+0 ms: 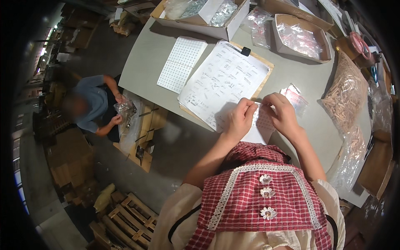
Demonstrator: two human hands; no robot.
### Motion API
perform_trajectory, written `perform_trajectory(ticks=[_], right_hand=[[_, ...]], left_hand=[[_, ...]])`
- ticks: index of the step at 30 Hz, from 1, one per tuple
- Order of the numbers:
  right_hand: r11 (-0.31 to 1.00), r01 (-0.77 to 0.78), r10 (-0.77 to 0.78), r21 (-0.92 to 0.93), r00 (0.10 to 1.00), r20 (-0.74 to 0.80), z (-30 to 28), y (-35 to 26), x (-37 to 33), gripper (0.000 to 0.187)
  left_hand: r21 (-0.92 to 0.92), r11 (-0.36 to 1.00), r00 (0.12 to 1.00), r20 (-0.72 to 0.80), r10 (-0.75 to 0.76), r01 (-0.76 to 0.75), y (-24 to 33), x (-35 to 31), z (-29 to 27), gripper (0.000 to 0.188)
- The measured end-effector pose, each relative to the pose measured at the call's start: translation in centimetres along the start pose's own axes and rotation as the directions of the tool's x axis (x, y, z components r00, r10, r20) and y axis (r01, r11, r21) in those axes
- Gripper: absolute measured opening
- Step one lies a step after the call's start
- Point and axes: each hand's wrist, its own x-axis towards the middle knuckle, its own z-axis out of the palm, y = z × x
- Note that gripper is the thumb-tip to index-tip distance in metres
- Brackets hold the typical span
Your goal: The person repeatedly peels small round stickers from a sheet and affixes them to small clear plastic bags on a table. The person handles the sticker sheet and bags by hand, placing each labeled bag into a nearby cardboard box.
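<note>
At the table's near edge, my left hand (241,118) is closed on the left side of a small white sheet of printed labels (257,132). My right hand (283,113) is closed at the sheet's upper right, fingers bent and thumb against the paper. Its fingertips partly hide the sheet, so I cannot see whether a single label is between them. Just beyond both hands lies a clipboard with printed parts sheets (225,79), held by a black clip. Beside my right hand is a small clear zip bag (296,99) with red print.
Another label sheet (182,62) lies left of the clipboard. Boxes of hardware (229,31) and small bags (298,37) stand at the back. A large bag of wooden dowels (346,85) sits right. A seated co-worker (91,98) handles a bag at left, near wooden pallets (129,221).
</note>
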Motion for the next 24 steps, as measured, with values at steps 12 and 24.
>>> perform_trajectory(ticks=[12, 24], right_hand=[[0.967, 0.060, -0.075, -0.248, 0.996, -0.053, 0.4, -1.5, -2.1, 0.025], [0.854, 0.127, -0.176, -0.505, 0.983, -0.050, 2.0, -1.1, -3.1, 0.026]], left_hand=[[-0.057, 0.998, 0.999, 0.053, -0.015, 0.018, 0.7, -1.3, 0.7, 0.013], [-0.012, 0.987, 0.983, 0.088, -0.161, 0.162, 1.7, -0.9, 0.3, 0.017]])
